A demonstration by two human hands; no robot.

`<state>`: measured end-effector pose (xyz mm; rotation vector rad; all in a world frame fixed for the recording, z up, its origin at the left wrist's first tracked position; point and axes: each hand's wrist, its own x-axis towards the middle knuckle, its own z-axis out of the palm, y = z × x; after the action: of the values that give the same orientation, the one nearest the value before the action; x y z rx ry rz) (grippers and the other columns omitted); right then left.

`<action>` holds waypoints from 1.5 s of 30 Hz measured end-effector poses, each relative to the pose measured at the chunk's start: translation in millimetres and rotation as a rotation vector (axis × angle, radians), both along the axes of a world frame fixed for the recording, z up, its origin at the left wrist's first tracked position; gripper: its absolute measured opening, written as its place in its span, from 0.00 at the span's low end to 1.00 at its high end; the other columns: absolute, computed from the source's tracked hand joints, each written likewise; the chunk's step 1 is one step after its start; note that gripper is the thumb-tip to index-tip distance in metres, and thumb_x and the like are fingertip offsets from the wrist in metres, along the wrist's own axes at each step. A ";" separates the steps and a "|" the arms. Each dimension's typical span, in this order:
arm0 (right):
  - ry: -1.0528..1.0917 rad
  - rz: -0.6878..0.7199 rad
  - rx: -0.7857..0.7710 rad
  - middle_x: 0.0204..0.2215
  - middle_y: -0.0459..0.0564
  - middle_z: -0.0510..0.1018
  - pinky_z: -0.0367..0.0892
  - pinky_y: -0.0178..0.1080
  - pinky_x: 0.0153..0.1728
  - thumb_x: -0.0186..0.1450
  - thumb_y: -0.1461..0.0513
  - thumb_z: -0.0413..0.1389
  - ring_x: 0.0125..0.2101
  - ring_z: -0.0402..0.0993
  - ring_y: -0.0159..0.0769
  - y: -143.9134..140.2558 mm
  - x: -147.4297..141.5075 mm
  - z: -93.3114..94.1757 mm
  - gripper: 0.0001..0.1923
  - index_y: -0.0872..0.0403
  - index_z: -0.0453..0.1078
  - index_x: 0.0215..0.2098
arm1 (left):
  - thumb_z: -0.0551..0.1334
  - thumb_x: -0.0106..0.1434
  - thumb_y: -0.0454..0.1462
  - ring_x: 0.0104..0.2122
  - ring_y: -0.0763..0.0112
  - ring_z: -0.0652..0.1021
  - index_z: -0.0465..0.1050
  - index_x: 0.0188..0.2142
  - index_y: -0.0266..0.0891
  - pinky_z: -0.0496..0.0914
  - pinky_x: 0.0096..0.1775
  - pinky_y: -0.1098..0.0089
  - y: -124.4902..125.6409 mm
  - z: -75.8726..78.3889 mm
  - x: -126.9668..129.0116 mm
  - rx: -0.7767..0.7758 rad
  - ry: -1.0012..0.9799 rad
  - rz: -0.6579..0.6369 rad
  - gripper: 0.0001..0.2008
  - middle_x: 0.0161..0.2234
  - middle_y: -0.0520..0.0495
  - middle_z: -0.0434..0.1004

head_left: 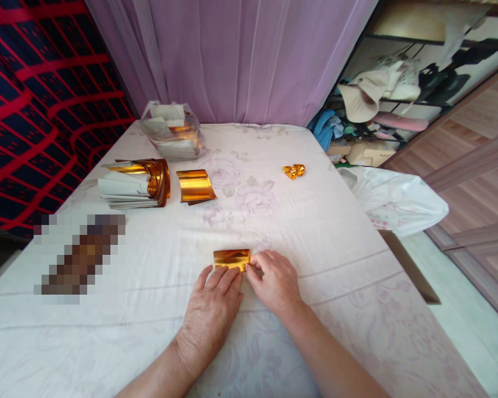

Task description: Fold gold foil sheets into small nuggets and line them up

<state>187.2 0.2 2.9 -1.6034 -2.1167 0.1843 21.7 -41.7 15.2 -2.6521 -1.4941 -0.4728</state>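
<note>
A sheet of gold foil paper (pixel 232 257) lies on the cloth-covered table in front of me. My left hand (pixel 216 293) rests flat on its near edge, fingers stretched out over the foil. At the sheet's right edge, my right hand (pixel 276 276) pinches the near corner between thumb and forefinger. Farther off to the left are a small stack of gold foil sheets (pixel 196 186) and a thicker, curled stack of foil paper (pixel 135 185) with pale backs. A pair of folded gold foil pieces (pixel 294 171) sits at the far right of the table.
Behind the stacks stands a clear plastic bag (pixel 172 132) holding more foil paper. A blurred-out object (pixel 83 257) lies on the left. Past the right edge are a white plastic bag (pixel 398 199) and a shelf with hats and shoes (pixel 382 88). A purple curtain (pixel 232 61) hangs behind.
</note>
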 end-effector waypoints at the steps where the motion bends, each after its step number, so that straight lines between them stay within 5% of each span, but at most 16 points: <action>1: 0.004 -0.002 0.004 0.25 0.44 0.75 0.57 0.37 0.34 0.61 0.64 0.57 0.30 0.70 0.35 0.0 0.1 -0.2 0.03 0.51 0.68 0.29 | 0.54 0.67 0.33 0.47 0.59 0.76 0.73 0.49 0.38 0.67 0.53 0.54 0.2 0.0 0.0 0.002 0.001 -0.005 0.14 0.47 0.44 0.79; 25: -0.018 0.074 -0.020 0.26 0.45 0.75 0.58 0.36 0.35 0.63 0.64 0.56 0.31 0.71 0.34 1.5 3.1 3.7 0.04 0.51 0.71 0.30 | 0.54 0.67 0.34 0.49 0.60 0.75 0.71 0.51 0.37 0.72 0.52 0.57 0.9 -4.1 -2.6 -0.094 -0.051 -0.015 0.15 0.49 0.42 0.77; 41: -0.039 0.056 0.019 0.26 0.45 0.75 0.58 0.36 0.34 0.64 0.62 0.57 0.31 0.71 0.35 2.6 3.2 0.0 0.04 0.51 0.71 0.31 | 0.55 0.67 0.35 0.50 0.58 0.74 0.73 0.50 0.34 0.71 0.53 0.59 9.7 -5.5 -3.8 -0.028 -0.045 -0.058 0.15 0.48 0.42 0.78; 45: -0.046 0.049 0.030 0.27 0.45 0.76 0.57 0.36 0.34 0.64 0.62 0.57 0.31 0.71 0.35 3.1 2.8 -0.8 0.03 0.51 0.72 0.31 | 0.57 0.67 0.36 0.51 0.57 0.74 0.73 0.51 0.36 0.66 0.57 0.53 9.1 -6.1 -3.9 -0.065 -0.064 -0.028 0.15 0.49 0.43 0.77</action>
<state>190.0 3.4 2.1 -1.5535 -2.1850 0.1320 17.8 -32.6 9.1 -2.7360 -1.5161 -0.5251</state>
